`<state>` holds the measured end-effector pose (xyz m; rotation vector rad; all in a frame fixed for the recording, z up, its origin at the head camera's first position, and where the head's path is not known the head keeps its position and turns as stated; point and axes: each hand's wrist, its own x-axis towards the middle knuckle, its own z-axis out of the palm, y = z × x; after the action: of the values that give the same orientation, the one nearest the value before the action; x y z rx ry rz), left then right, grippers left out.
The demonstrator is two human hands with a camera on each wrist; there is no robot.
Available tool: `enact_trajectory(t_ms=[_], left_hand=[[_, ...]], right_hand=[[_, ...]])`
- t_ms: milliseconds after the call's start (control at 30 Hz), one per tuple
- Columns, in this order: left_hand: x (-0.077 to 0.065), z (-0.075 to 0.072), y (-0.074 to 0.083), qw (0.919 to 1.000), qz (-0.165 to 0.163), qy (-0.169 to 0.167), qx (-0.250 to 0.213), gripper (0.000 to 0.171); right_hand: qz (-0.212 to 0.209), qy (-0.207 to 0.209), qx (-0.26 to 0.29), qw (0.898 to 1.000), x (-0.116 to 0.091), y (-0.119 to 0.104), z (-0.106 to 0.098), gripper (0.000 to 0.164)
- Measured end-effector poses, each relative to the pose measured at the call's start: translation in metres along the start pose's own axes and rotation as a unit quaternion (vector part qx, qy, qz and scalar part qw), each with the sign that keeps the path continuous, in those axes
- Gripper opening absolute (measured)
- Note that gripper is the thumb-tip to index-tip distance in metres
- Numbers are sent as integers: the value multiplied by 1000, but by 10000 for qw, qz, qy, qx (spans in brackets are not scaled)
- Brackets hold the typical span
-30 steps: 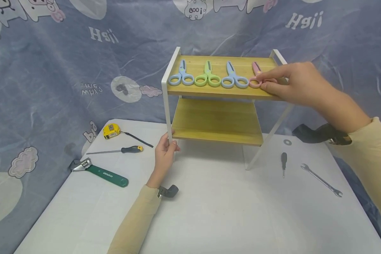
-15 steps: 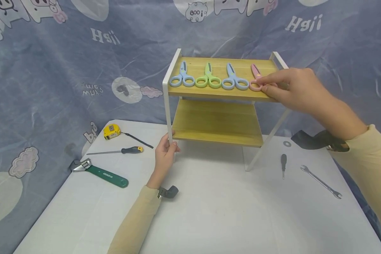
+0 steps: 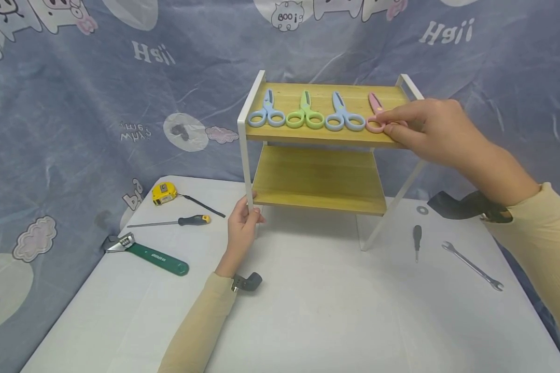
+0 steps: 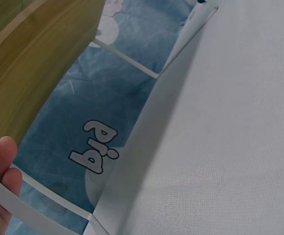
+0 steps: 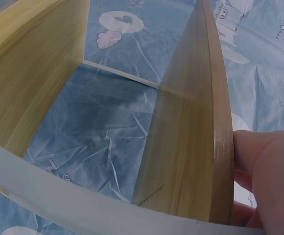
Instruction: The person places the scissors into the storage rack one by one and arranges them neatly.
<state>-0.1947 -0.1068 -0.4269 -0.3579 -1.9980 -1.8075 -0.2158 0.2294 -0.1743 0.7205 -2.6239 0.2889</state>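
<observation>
On the top board of a small two-tier wooden rack (image 3: 319, 178) lies a pair of pink scissors (image 3: 375, 102), blades pointing to the back. My right hand (image 3: 441, 129) pinches its handle with thumb and fingers, which hide most of the right loop. To its left, in a row, lie blue scissors (image 3: 339, 106), green scissors (image 3: 305, 106) and another blue pair (image 3: 267, 106). My left hand (image 3: 241, 228) grips the rack's white front left leg (image 3: 246, 168) just under the lower board. In the right wrist view the right thumb lies by the top board's edge (image 5: 223, 147).
On the white table's left side lie a yellow tape measure (image 3: 164, 193), a long screwdriver (image 3: 193, 220) and a green-handled adjustable wrench (image 3: 158, 258). At right are a washer (image 3: 422, 210), a small screwdriver (image 3: 417, 237) and an open-end wrench (image 3: 471, 265). A patterned cloth (image 3: 205, 57) hangs behind.
My right hand has come slightly lower at the pink scissors, whose blades have turned a little to the left. The left hand stays on the leg.
</observation>
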Motion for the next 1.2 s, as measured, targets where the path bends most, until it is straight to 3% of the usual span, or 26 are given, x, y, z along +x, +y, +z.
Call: enact_trajectory(t_ms=[233, 467, 567, 700, 833, 967, 1200], left_hand=[[0, -1, -1, 10000, 4, 44, -16, 40], [-2, 1, -3, 10000, 43, 26, -57, 40], [-3, 3, 0, 10000, 35, 19, -80, 40], [-2, 3, 0, 10000, -19, 13, -72, 40], [0, 3, -18, 9999, -112, 41, -9, 42], [2, 5, -32, 9999, -135, 75, -2, 43], [2, 5, -33, 9998, -13, 34, -172, 43]], right_hand=[[-34, 334, 219, 9992, -2, 1, 3, 29], [-240, 1786, 779, 9805, -23, 3, 14, 46], [-118, 2124, 936, 9726, -36, 4, 14, 57], [167, 2212, 1108, 9688, -57, 1, 13, 67], [361, 2072, 1073, 9717, -77, -3, 14, 73], [364, 2209, 945, 9700, -93, -6, 18, 72], [309, 2734, 1047, 9557, -122, -3, 40, 96]])
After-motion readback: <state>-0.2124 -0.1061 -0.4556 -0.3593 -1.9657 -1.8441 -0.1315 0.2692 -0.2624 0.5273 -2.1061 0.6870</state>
